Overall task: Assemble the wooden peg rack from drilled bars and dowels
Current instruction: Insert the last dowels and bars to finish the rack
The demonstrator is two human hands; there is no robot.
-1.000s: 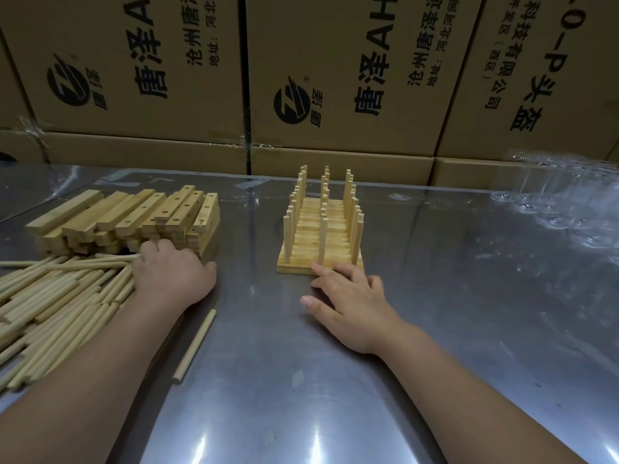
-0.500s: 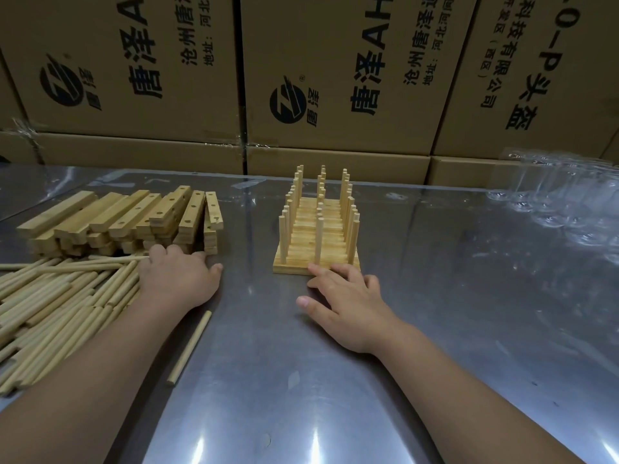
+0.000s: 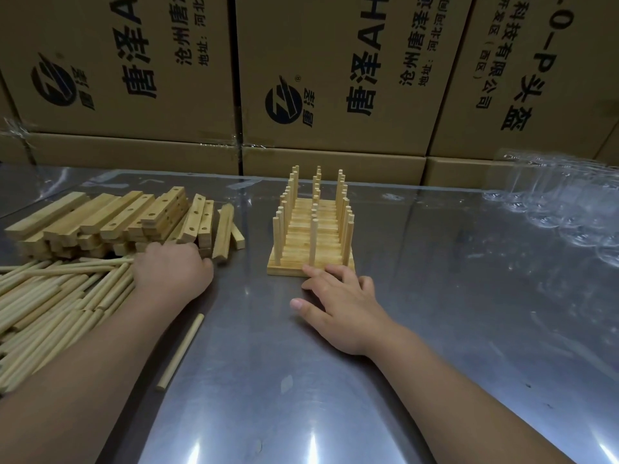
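The peg rack (image 3: 313, 252) stands mid-table: a base of joined bars with three rows of upright dowels. My right hand (image 3: 338, 306) lies flat in front of it, fingers spread, fingertips touching the base's near edge. To the left is a stack of drilled bars (image 3: 110, 216), and a heap of loose dowels (image 3: 50, 306) lies nearer me. My left hand (image 3: 170, 272) is at the near ends of the bars, knuckles up with its fingers hidden. One bar (image 3: 223, 232) leans at the stack's right side, by my fingertips.
A single dowel (image 3: 181, 351) lies on the shiny metal table (image 3: 435, 329) between my forearms. Printed cardboard boxes (image 3: 335, 78) wall off the back. Clear plastic packaging (image 3: 552, 202) sits at the far right.
My left hand moved forward and right into the bar stack, and several bars at its right side shifted and tipped to the right. My right hand and the rack stayed put.
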